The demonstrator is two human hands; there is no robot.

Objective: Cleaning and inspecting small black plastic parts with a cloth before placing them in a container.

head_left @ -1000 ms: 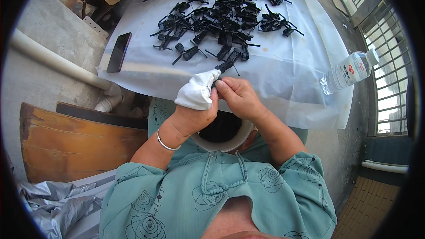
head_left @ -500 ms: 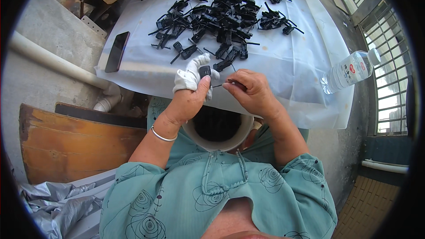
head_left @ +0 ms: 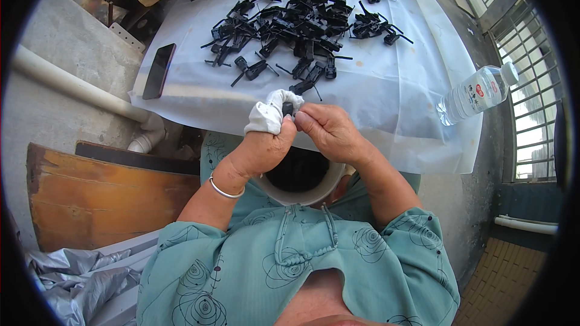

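My left hand [head_left: 266, 139] wears a white cloth glove [head_left: 264, 118] over its fingers, with the thumb bare. It is closed round a small black plastic part [head_left: 288, 109], held just above the near edge of the table. Against it, from the right, my right hand [head_left: 331, 128] is pinched shut, its fingertips meeting the left thumb. What those fingers hold is hidden now. Beyond both hands lies a pile of similar black plastic parts [head_left: 308, 21] with thin stems, a few of them apart at its near side.
White plastic sheeting [head_left: 386, 93] covers the table. A phone [head_left: 160, 71] lies at the left, a clear water bottle [head_left: 477, 93] leans at the right. Under my hands a pale bucket [head_left: 332, 187] with dark contents stands between my knees. A wooden board [head_left: 103, 199] is at lower left.
My right hand has moved left and up against my left hand. The gloved fingers have curled further over the black part. The dark piece seen in my right hand is now hidden.
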